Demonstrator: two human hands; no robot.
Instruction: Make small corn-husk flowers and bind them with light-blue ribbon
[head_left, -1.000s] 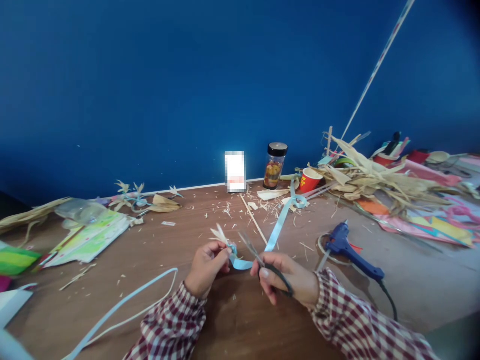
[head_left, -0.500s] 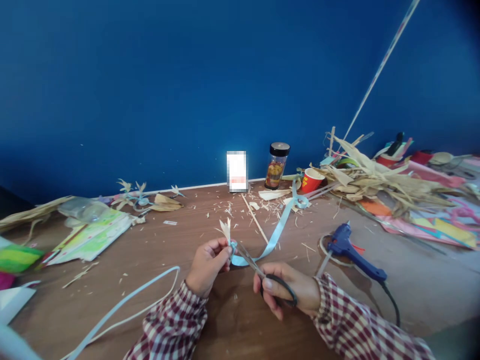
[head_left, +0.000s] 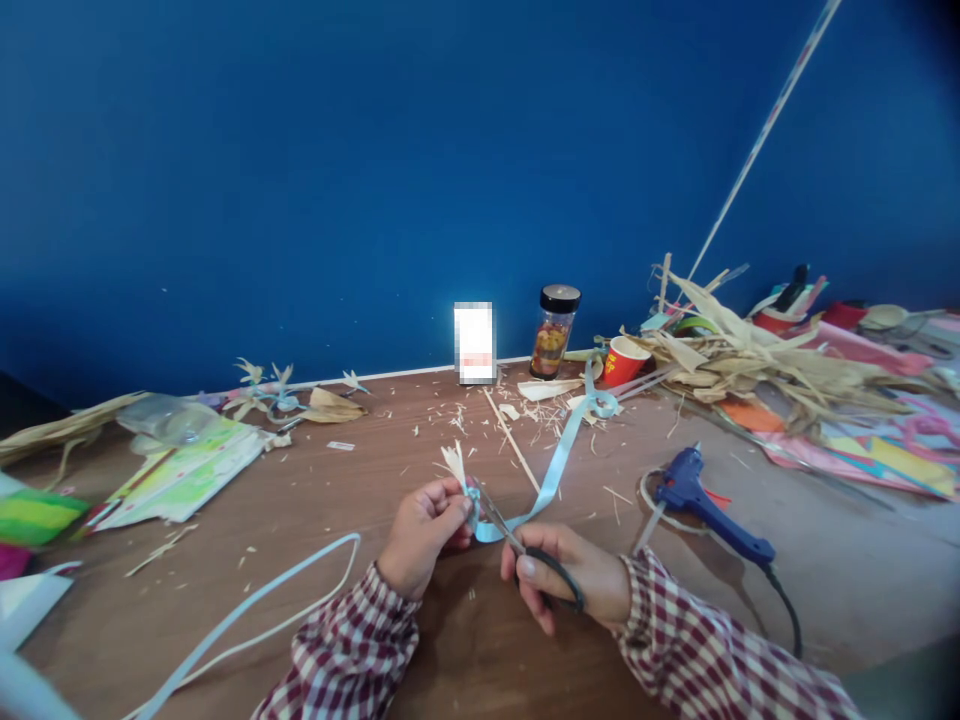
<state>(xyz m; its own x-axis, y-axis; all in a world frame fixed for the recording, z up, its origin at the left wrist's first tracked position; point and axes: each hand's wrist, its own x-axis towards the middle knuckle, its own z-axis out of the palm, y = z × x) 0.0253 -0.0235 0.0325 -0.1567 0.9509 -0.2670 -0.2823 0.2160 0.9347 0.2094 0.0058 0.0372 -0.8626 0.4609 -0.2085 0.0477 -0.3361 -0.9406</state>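
Note:
Between the thumb and fingers of my left hand [head_left: 429, 530] is a small corn husk flower [head_left: 454, 462], its pale pointed petals upward. Light blue ribbon [head_left: 556, 462] wraps its base, sags in a loop toward my right hand and runs back to a curl near the cup. My right hand [head_left: 562, 575] is closed around the black handles of a pair of scissors [head_left: 501, 522]. The blades point up and left, their tips beside the ribbon at the flower's base. Whether the blades touch the ribbon I cannot tell.
A blue glue gun [head_left: 716, 508] lies to the right. Behind are a lidded jar [head_left: 553, 335], a red paper cup [head_left: 625, 362] and a heap of dried husks [head_left: 739, 350]. Several finished-looking flowers [head_left: 277, 385] lie back left. A white cable [head_left: 281, 622] loops at front left.
Both hands have come slightly closer together: my left hand shifted a little right with the flower, my right hand a little left with the scissors. The ribbon loop moved along with them.

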